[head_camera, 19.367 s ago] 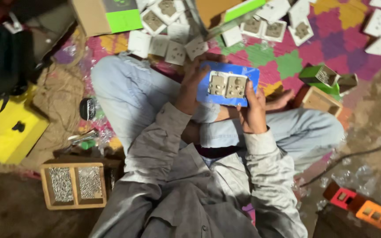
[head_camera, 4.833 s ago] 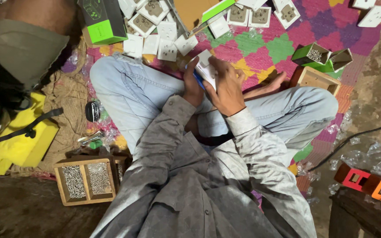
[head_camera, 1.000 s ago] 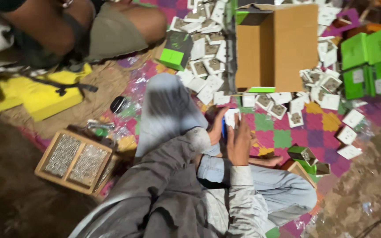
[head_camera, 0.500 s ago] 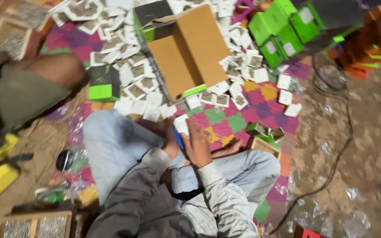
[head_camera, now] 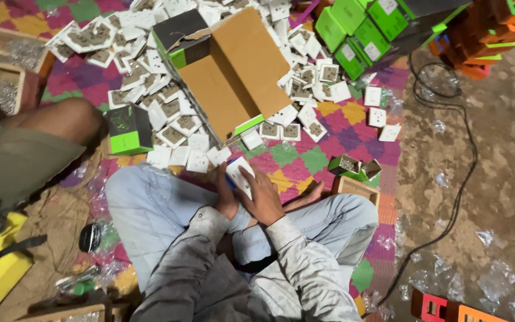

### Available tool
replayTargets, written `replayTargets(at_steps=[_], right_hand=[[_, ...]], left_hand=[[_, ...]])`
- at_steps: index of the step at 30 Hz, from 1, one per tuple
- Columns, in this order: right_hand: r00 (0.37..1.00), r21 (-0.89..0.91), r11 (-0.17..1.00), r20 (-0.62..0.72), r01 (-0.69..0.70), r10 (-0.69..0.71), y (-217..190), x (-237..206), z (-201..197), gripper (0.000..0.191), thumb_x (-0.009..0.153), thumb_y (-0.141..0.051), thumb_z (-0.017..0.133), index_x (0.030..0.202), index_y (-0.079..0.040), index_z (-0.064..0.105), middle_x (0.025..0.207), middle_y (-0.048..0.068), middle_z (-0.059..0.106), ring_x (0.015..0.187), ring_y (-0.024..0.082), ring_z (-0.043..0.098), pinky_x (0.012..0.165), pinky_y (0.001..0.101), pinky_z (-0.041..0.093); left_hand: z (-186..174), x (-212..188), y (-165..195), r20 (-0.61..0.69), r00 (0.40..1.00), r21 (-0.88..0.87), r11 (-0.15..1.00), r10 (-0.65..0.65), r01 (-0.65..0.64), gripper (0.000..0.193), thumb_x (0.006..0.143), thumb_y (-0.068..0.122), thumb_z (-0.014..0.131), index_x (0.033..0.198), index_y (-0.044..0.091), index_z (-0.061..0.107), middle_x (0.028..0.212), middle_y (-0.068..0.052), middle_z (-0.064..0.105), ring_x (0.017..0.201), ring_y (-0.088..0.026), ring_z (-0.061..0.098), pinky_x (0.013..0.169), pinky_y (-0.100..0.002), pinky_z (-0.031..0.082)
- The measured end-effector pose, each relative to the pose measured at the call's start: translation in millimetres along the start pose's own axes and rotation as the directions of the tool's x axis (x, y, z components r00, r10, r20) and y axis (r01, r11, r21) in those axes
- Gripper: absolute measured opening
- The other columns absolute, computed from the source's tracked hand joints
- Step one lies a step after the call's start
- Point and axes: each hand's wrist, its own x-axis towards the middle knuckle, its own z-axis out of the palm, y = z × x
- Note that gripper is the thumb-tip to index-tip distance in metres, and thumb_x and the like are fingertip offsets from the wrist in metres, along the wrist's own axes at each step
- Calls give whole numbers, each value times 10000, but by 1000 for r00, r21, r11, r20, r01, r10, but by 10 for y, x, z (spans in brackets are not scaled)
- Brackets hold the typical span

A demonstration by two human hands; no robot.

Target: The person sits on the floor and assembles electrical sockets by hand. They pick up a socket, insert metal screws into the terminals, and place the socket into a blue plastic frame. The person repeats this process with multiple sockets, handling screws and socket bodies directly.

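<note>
white switch plate (head_camera: 239, 175) sits gripped between both hands over the lap, left hand (head_camera: 226, 197) curled under it, right hand (head_camera: 263, 195) clamped on top, just short of the cardboard box (head_camera: 239, 71).

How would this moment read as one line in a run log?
left hand: holds white socket plate | right hand: on same plate | ahead: open cardboard box, plate pile

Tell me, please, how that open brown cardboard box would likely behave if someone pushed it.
The cardboard box lies on its side, open and apparently empty, so it should feel light. It would probably slide, nudging the white socket plates touching it. Its loose flaps look bendy.
</note>
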Motion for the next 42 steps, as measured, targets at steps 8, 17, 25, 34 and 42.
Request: replayTargets(at_steps=[8, 17, 25, 34, 42], right_hand=[[996, -45, 996, -30, 81, -82, 51, 24, 87, 610, 956, -248, 639, 1522, -106, 461, 1487, 258, 493, 1313, 454, 515, 1029, 529, 452], [996, -57, 995, -38, 82, -84, 75, 35, 63, 631, 918, -232, 682, 1501, -91, 486, 1470, 267, 496, 1261, 463, 535, 1018, 519, 456], [997, -17, 997, -33, 74, -74, 69, -42, -11, 642, 822, -288, 788, 1410, -124, 588, 1389, 218, 560, 1157, 422, 582, 946, 498, 485], [985, 9, 988, -84, 153, -151, 48, -16, -71, 639, 821, -286, 803, 1399, -94, 607, 1389, 200, 564, 1190, 413, 572, 979, 487, 473], [982, 106, 981, -117, 159, -147, 74, -33, -128, 610, 757, -250, 854, 1295, -72, 629, 1354, 177, 593, 1221, 400, 587, 1019, 463, 486]], left_hand=[[-26, 90, -71, -49, 999, -4, 1000, -20, 20, 344, 970, 414, 618, 1200, 159, 616, 1104, -26, 661, 1029, -186, 638, 897, -351, 509], [-25, 98, -82, 2, 998, 51, 997, 57, -57, 316, 986, 403, 633, 1178, 153, 613, 1074, -40, 640, 1010, -215, 635, 899, -383, 514], [-164, 68, -101, 20, 998, 48, 997, -65, 64, 336, 961, 433, 593, 1141, 152, 641, 1041, -25, 670, 983, -203, 646, 862, -362, 524], [-214, 89, -117, -43, 999, 95, 995, 0, 4, 310, 965, 416, 588, 1166, 181, 612, 1041, 20, 645, 997, -157, 645, 879, -342, 526], [-231, 65, -100, 23, 993, 72, 991, -116, 114, 360, 971, 478, 555, 1119, 161, 638, 1012, -25, 685, 931, -200, 681, 811, -363, 549]])
